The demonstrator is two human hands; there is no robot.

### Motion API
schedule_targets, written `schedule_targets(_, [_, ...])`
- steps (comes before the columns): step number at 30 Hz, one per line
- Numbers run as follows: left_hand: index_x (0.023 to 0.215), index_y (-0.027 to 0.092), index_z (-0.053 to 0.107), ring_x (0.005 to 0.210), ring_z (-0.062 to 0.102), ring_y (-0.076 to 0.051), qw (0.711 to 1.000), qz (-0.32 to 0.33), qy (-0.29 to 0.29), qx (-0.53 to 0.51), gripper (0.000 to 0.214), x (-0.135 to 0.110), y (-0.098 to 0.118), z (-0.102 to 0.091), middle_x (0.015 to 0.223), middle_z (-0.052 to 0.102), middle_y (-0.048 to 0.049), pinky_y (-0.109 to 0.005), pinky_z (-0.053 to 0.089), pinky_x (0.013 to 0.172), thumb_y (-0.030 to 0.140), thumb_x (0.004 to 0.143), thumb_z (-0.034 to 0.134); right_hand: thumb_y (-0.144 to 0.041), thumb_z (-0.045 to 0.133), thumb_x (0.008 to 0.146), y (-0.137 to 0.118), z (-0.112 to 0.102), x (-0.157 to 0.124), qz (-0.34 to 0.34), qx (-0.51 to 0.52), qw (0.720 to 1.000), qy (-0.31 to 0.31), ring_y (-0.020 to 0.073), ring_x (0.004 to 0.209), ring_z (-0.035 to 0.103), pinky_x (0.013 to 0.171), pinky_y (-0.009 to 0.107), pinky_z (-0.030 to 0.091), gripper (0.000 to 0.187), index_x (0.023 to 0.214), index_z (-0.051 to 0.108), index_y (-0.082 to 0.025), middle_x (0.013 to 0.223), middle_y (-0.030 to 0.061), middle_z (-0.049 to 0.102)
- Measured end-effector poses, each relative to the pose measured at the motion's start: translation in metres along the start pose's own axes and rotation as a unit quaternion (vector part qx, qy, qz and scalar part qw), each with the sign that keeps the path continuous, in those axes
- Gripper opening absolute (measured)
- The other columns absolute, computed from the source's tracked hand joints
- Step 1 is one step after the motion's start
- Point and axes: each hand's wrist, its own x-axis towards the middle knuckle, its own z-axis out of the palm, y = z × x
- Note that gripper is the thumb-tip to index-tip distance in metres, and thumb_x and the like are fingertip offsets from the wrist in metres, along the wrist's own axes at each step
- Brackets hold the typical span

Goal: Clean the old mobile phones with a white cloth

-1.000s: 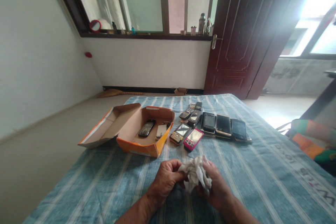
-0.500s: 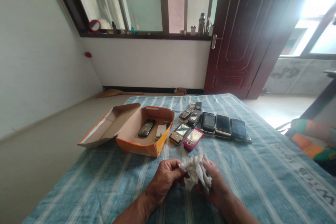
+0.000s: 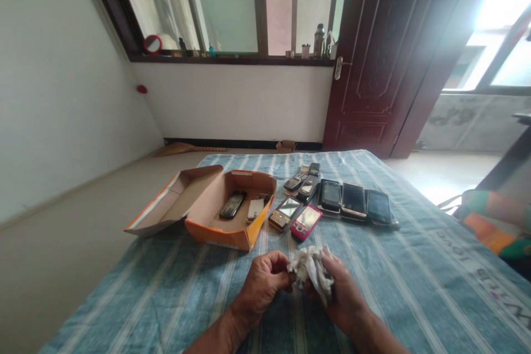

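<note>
A crumpled white tissue or cloth [image 3: 312,271] is bunched in my right hand [image 3: 346,293], whose fingers are wrapped around it. Close beside it, my left hand [image 3: 263,285] is closed, thumb against fingers, at the tissue's left edge. Whatever lies between those fingers is hidden. Just beyond my hands lie a pink phone [image 3: 306,222] and a gold-and-black keypad phone [image 3: 285,213]. An open orange cardboard box [image 3: 219,238] stands to the left, holding a black phone [image 3: 233,204] and a white phone [image 3: 255,209].
Several older phones [image 3: 308,186] are clustered past the pink one. Touchscreen phones [image 3: 354,199] lie in a row to the right, some stacked. A blue striped cloth [image 3: 398,276] covers the table. Behind stand a dark red door [image 3: 373,66] and a windowsill [image 3: 232,60] with small items.
The tissue has shifted and folded differently in my right hand. My left fingers have moved slightly, staying beside it. The phones and box have not been moved.
</note>
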Motion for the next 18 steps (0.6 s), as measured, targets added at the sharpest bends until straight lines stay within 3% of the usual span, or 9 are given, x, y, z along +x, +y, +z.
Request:
schedule_targets(5, [0.075, 0.012, 0.071, 0.059, 0.058, -0.012, 0.999, -0.001, -0.028, 0.017, 0.036, -0.001, -0.004, -0.001, 0.069, 0.071, -0.0037, -0.022, 0.045, 0.058, 0.042, 0.061, 0.083, -0.046, 0.083, 0.062, -0.002, 0.002, 0.002, -0.021, 0.009, 0.998, 0.051, 0.0136, 0.051, 0.058, 0.048, 0.023, 0.046, 0.038, 0.077, 0.065, -0.016, 0.063, 0.0018, 0.066])
schedule_targets(10, [0.061, 0.012, 0.066, 0.047, 0.050, -0.010, 0.998, 0.004, -0.007, 0.061, 0.038, 0.000, -0.009, -0.002, 0.052, 0.062, -0.0008, -0.021, 0.039, 0.047, 0.049, 0.066, 0.078, -0.048, 0.078, 0.069, -0.001, 0.001, 0.004, -0.020, 0.023, 0.998, 0.062, 0.0150, 0.059, 0.060, 0.054, 0.025, 0.048, 0.037, 0.083, 0.067, -0.015, 0.070, 0.0039, 0.068])
schedule_targets(15, [0.096, 0.014, 0.070, 0.060, 0.057, -0.011, 0.999, 0.033, -0.035, 0.011, 0.042, 0.002, -0.010, -0.001, 0.071, 0.069, -0.0016, -0.019, 0.041, 0.052, 0.037, 0.063, 0.082, -0.044, 0.073, 0.074, 0.000, 0.001, 0.004, -0.037, 0.055, 0.997, 0.032, 0.0183, 0.076, 0.062, 0.066, 0.028, 0.049, 0.035, 0.094, 0.068, -0.016, 0.088, 0.0067, 0.070])
schedule_targets(18, [0.096, 0.013, 0.070, 0.056, 0.055, -0.010, 0.998, 0.032, -0.045, -0.005, 0.042, 0.001, -0.006, 0.001, 0.071, 0.069, -0.0017, -0.018, 0.041, 0.051, 0.034, 0.062, 0.083, -0.034, 0.075, 0.071, 0.001, 0.002, 0.001, -0.048, 0.033, 0.998, 0.004, 0.0198, 0.081, 0.062, 0.072, 0.030, 0.049, 0.034, 0.099, 0.068, -0.016, 0.094, 0.0072, 0.070])
